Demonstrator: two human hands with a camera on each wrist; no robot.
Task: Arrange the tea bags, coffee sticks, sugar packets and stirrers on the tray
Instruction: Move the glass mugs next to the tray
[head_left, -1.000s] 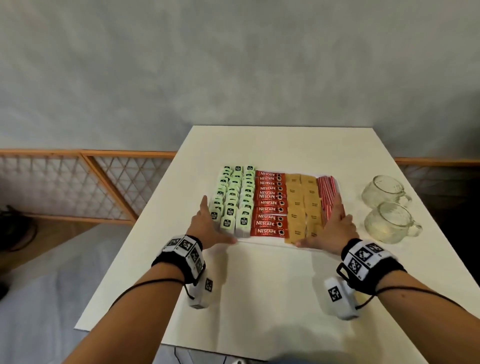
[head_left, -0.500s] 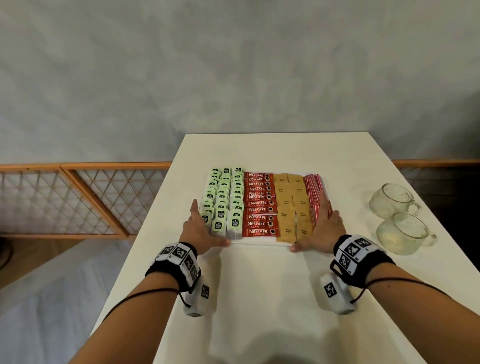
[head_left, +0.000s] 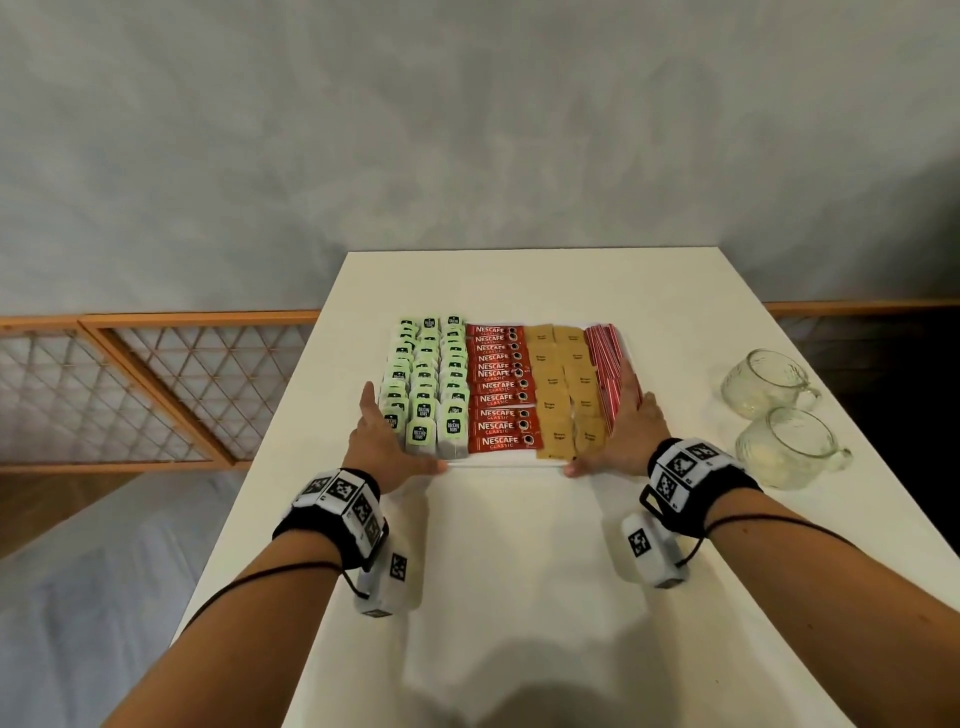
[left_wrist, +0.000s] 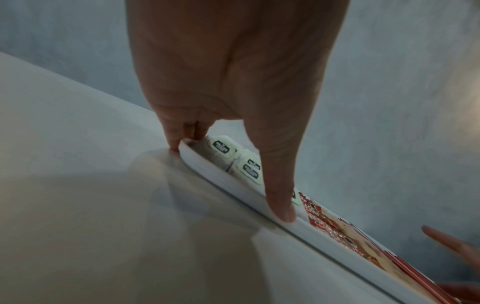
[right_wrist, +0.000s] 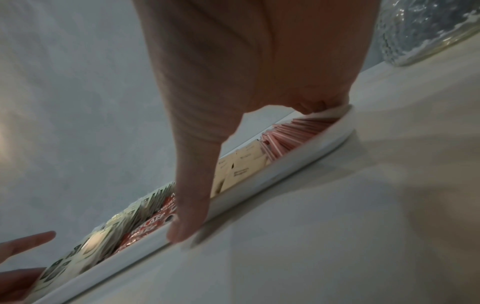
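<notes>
Resting on the white table, a white tray is seen filled edge to edge with four bands of goods. Green-tagged tea bags are stood in three columns at the left. Red coffee sticks are stacked flat beside them, then two columns of brown sugar packets, then a bundle of red-and-white stirrers along the right edge.

The left hand is laid against the tray's left side, fingers straight and extended along the wall, thumb spread across the near rim. In the left wrist view the thumb tip is pressed on the near rim and the fingertips are at the near-left corner, touching the table. Nothing is curled round or pinched.

The right hand is mirrored at the tray's right side, fingers straight beside the stirrers, thumb over the near rim. In the right wrist view the thumb is seen on the rim; that picture is blurred, so whether the fingers touch the wall or only lie just beside it cannot be told.

Two clear glass cups are stood on the table, well apart from the tray on its right, one behind the other. A wooden lattice railing is seen past the table's left edge.
</notes>
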